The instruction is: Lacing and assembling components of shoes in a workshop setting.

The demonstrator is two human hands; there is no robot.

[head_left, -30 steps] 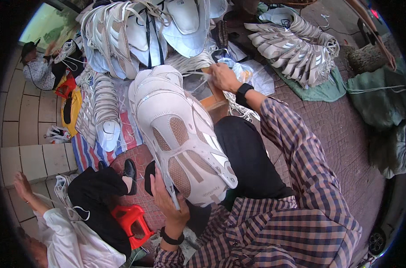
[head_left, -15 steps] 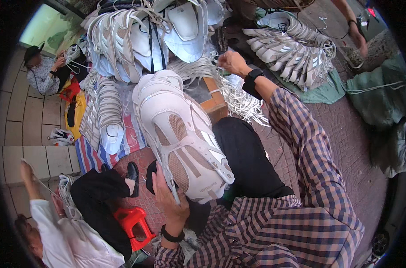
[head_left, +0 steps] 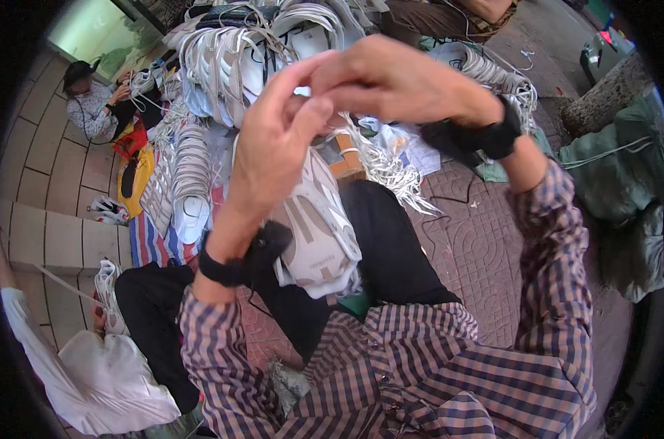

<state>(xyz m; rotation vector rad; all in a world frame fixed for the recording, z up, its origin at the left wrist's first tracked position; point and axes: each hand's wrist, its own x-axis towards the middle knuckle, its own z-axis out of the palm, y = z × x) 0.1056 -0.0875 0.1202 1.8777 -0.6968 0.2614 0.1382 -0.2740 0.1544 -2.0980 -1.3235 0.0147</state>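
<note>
Both hands are raised in front of me, their fingertips meeting above a stack of beige-and-white shoe uppers (head_left: 317, 245) on my lap. My left hand (head_left: 270, 150) has its fingers curled and pressed together. Bent over from the other side, my right hand (head_left: 401, 80) pinches against the left fingertips. Whatever lies between the fingers is hidden and slightly blurred. The front of the stack is partly covered by my hands; its mesh and white heel parts show below them. Just beyond lies a bundle of loose white shoelaces (head_left: 394, 168).
More rows of shoe uppers (head_left: 193, 186) lie on a striped sheet to the left. A brown cardboard box (head_left: 346, 157) sits beside the laces. Two people (head_left: 102, 373) (head_left: 98, 110) work with laces at the left. Green sacks (head_left: 610, 168) stand at the right.
My left hand has left the stack's heel end and risen to meet my right hand, which came in from the far laces. The co-worker at lower left has moved an arm.
</note>
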